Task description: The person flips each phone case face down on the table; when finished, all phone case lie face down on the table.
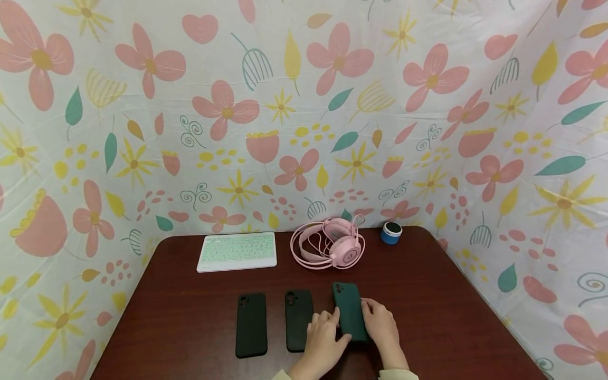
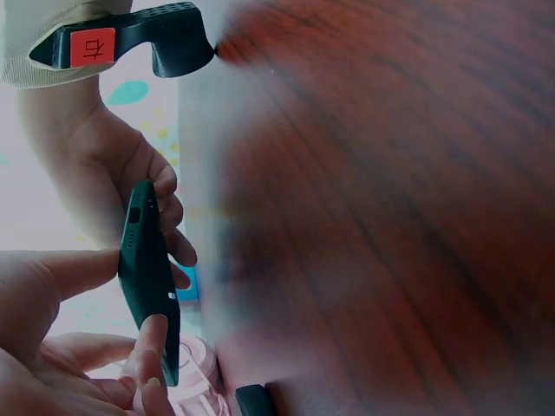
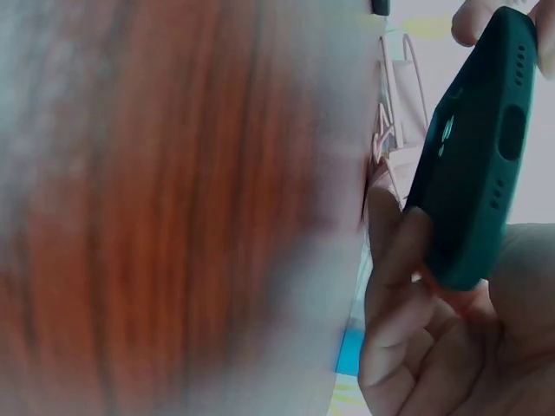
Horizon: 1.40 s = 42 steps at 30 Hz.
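A dark green phone case [image 1: 350,311] is held over the table's front, its back facing up and its camera cutout at the far end. My left hand [image 1: 323,340] grips its left edge, thumb near the close end. Along the other edge, my right hand [image 1: 381,324] holds it with curled fingers. In the left wrist view the case [image 2: 149,260] is tilted off the table between both hands. The right wrist view shows the case's [image 3: 473,165] port and speaker holes, with my right hand [image 3: 434,347] beneath. Two black phone cases [image 1: 252,324] [image 1: 298,319] lie to the left.
Along the back of the dark wooden table [image 1: 180,295] are a white keyboard [image 1: 237,252] with green keys, pink headphones [image 1: 345,252] with a looped cable, and a small blue cylinder [image 1: 390,236] with a dark top. A floral curtain [image 1: 304,105] hangs behind.
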Available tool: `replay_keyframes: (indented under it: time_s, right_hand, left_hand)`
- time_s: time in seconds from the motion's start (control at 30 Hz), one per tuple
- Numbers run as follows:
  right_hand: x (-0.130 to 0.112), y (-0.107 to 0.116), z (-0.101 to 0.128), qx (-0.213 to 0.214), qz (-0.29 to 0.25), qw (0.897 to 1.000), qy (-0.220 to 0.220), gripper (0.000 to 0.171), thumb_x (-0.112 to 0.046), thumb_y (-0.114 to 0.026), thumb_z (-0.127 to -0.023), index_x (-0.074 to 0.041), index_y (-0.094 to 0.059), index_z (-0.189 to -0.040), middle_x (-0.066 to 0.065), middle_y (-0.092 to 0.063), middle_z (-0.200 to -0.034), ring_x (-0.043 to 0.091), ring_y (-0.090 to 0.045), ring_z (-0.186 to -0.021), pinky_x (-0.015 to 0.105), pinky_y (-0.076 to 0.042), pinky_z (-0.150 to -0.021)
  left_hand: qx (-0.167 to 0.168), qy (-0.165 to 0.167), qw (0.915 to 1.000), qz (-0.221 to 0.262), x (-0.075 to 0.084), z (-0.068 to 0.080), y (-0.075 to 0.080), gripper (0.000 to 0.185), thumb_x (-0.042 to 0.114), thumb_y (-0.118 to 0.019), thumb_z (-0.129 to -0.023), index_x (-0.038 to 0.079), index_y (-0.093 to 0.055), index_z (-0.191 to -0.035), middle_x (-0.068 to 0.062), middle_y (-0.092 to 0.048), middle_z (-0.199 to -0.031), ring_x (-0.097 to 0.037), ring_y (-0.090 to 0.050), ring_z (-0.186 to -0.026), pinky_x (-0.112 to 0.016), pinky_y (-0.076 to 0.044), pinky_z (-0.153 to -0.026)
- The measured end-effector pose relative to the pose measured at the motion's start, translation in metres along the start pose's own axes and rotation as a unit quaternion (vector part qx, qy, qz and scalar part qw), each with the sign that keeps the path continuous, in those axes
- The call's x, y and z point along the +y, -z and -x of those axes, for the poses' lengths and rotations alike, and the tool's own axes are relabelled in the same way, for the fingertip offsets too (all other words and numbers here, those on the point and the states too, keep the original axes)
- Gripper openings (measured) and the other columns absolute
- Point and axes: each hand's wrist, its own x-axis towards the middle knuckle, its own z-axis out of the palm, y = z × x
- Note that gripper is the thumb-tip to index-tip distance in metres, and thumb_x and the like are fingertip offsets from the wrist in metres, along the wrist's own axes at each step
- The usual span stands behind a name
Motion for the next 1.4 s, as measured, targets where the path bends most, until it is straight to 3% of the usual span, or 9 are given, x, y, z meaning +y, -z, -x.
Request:
replay_keyframes:
  time_s: [0.57, 0.93, 1.07, 1.17, 1.4]
  right_hand:
    - [-0.002, 0.000, 0.000, -0.075, 0.044, 0.996, -0.016, 0.041, -0.025, -0.055, -0.098, 0.000, -0.060, -0.130, 0.028, -0.054, -0.128, 0.048, -0.050, -0.115, 0.060, -0.041, -0.086]
    - [-0.007, 0.004, 0.005, -0.097, 0.067, 0.993, 0.000, 0.040, -0.020, -0.061, -0.095, 0.000, -0.060, -0.129, 0.027, -0.057, -0.125, 0.046, -0.055, -0.109, 0.057, -0.044, -0.083]
    - [-0.006, 0.004, 0.005, -0.088, 0.065, 0.994, 0.004, 0.039, -0.020, -0.063, -0.093, -0.002, -0.062, -0.128, 0.025, -0.060, -0.120, 0.042, -0.060, -0.102, 0.055, -0.047, -0.079]
    - [-0.004, 0.004, 0.006, -0.083, 0.058, 0.995, 0.009, 0.039, -0.020, -0.065, -0.092, -0.002, -0.063, -0.127, 0.019, -0.066, -0.106, 0.033, -0.064, -0.088, 0.050, -0.049, -0.072]
    - [-0.004, 0.005, 0.007, -0.077, 0.050, 0.996, 0.024, 0.041, -0.018, -0.069, -0.090, -0.001, -0.063, -0.127, 0.005, -0.065, -0.085, 0.019, -0.060, -0.070, 0.041, -0.048, -0.061]
  left_hand:
    - [-0.038, 0.015, 0.9992, -0.007, 0.000, 0.002, 0.002, 0.065, 0.035, -0.073, -0.086, 0.000, -0.053, -0.136, -0.002, -0.053, -0.098, -0.016, -0.040, -0.083, -0.032, -0.030, -0.065]
    - [-0.054, 0.019, 0.9982, -0.014, -0.006, 0.001, 0.000, 0.064, 0.034, -0.073, -0.086, -0.002, -0.054, -0.135, -0.005, -0.054, -0.098, -0.017, -0.040, -0.081, -0.032, -0.031, -0.065]
    - [-0.064, 0.025, 0.9975, -0.018, -0.006, 0.000, -0.001, 0.063, 0.034, -0.073, -0.085, -0.002, -0.055, -0.133, -0.005, -0.055, -0.097, -0.018, -0.042, -0.081, -0.032, -0.031, -0.064]
    - [-0.073, 0.034, 0.9966, -0.019, -0.006, -0.001, -0.001, 0.062, 0.034, -0.074, -0.085, -0.003, -0.056, -0.133, -0.005, -0.055, -0.095, -0.019, -0.041, -0.080, -0.033, -0.031, -0.064]
    - [-0.085, 0.045, 0.9950, -0.028, -0.009, -0.001, -0.003, 0.062, 0.034, -0.073, -0.086, -0.003, -0.056, -0.132, -0.005, -0.055, -0.095, -0.018, -0.038, -0.078, -0.033, -0.029, -0.064]
